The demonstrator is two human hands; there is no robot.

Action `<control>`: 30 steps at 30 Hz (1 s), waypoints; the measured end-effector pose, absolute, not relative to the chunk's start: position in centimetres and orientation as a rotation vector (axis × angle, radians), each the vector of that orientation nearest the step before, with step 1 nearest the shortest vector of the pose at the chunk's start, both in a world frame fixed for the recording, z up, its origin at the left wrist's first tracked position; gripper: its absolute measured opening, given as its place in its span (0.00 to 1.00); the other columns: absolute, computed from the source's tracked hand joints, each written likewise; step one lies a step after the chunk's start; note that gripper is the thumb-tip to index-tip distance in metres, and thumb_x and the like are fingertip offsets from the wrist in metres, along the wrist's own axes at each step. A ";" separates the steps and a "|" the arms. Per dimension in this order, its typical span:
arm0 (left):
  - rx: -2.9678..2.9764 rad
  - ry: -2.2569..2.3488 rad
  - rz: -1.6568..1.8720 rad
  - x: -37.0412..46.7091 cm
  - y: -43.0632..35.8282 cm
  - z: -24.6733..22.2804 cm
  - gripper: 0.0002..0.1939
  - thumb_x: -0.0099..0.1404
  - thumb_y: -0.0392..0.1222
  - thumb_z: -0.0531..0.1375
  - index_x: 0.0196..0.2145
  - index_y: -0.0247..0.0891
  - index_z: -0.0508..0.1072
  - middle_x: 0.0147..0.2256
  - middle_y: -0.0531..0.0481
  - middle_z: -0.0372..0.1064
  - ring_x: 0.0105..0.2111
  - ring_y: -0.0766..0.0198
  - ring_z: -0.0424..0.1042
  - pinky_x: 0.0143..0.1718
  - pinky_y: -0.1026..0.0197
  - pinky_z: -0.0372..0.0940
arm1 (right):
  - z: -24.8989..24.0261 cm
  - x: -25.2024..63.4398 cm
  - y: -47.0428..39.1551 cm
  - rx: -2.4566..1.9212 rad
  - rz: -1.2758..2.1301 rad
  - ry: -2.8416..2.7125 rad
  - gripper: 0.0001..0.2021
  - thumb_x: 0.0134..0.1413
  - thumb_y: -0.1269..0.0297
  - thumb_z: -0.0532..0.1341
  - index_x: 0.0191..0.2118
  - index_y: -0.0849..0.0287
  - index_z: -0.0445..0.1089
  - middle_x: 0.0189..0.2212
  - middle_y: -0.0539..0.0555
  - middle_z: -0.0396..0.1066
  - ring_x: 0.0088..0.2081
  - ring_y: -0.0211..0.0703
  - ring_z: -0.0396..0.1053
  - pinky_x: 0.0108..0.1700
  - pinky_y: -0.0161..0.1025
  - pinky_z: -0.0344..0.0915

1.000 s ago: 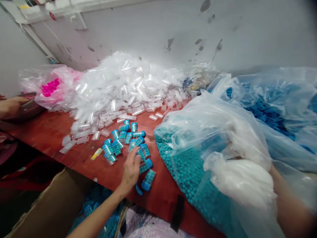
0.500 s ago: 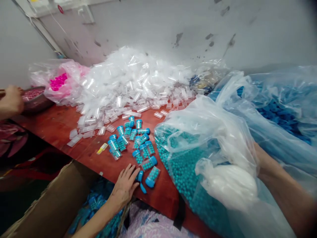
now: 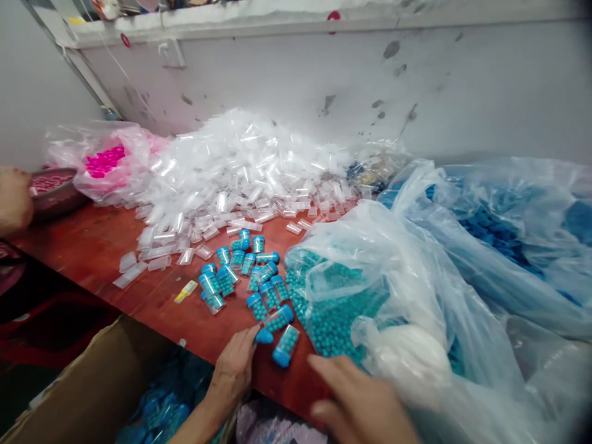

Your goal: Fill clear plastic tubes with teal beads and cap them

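My left hand (image 3: 235,364) is at the table's front edge, its fingertips closed on a small blue cap (image 3: 264,336). My right hand (image 3: 354,394), somewhat blurred, hovers near the front edge with its fingers apart and nothing in them. Between the hands lies a clear vial of teal beads with a blue cap (image 3: 286,346). Several similar filled vials (image 3: 224,280) lie in a group behind it. To the right, a clear plastic bag (image 3: 398,259) holds many loose teal beads (image 3: 330,317).
Clear empty tubes (image 3: 245,166) are heaped at the back. A bag of pink pieces (image 3: 105,161), a bowl (image 3: 58,191) and another person's hand (image 3: 13,200) are left. Blue pieces (image 3: 497,237) fill a bag at right. A cardboard box (image 3: 78,382) stands below the edge.
My right hand has come from the bag's right side to the table front. My left fingers have drawn together on a blue cap. The view has tilted up.
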State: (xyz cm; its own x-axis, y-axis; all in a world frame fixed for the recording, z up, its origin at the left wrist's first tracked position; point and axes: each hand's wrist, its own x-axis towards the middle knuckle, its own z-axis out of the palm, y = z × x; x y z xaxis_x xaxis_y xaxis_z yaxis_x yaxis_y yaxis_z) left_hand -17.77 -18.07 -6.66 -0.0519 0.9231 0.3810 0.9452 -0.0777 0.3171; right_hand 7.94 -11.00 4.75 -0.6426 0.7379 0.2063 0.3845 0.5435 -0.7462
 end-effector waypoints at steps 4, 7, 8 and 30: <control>-2.127 -2.126 -1.200 -15.2 -18.0 -4.9 0.14 0.64 0.38 0.49 0.47 0.38 0.64 0.39 0.46 0.71 0.39 0.64 0.72 0.38 0.66 0.68 | 2.5 1.0 -12.0 -0.859 0.822 -2.622 0.19 0.54 0.54 0.55 0.51 0.52 0.60 0.36 0.54 0.69 0.32 0.44 0.70 0.28 0.33 0.61; -2.125 -2.155 -1.380 -13.4 -18.1 -4.3 0.14 0.64 0.41 0.48 0.47 0.39 0.64 0.41 0.45 0.71 0.39 0.63 0.72 0.38 0.65 0.68 | 2.4 0.8 -11.4 -0.951 0.928 -2.525 0.14 0.57 0.57 0.52 0.47 0.54 0.62 0.36 0.54 0.68 0.36 0.43 0.69 0.33 0.34 0.63; -2.141 -2.159 -1.418 -13.0 -18.1 -4.2 0.15 0.64 0.42 0.48 0.47 0.39 0.64 0.42 0.44 0.71 0.40 0.62 0.72 0.38 0.65 0.69 | 2.5 1.0 -11.2 -0.983 0.969 -2.471 0.15 0.55 0.57 0.53 0.47 0.55 0.62 0.37 0.54 0.67 0.37 0.44 0.69 0.35 0.35 0.63; -2.153 -2.018 -1.438 -9.8 -16.2 -4.4 0.14 0.63 0.40 0.48 0.46 0.39 0.65 0.40 0.45 0.72 0.40 0.61 0.73 0.38 0.63 0.70 | 2.2 3.2 -10.2 -1.073 2.102 -1.039 0.23 0.43 0.50 0.61 0.42 0.60 0.61 0.24 0.48 0.65 0.22 0.34 0.65 0.17 0.30 0.64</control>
State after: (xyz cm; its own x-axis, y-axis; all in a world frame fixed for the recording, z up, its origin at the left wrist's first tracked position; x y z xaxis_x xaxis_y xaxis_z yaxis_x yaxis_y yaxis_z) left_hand -9.79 -16.18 -4.40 -0.1337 0.8640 0.4854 0.7407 -0.2383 0.6281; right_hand 3.15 -10.23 2.16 -0.5259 0.7445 -0.4114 -0.1256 -0.5463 -0.8281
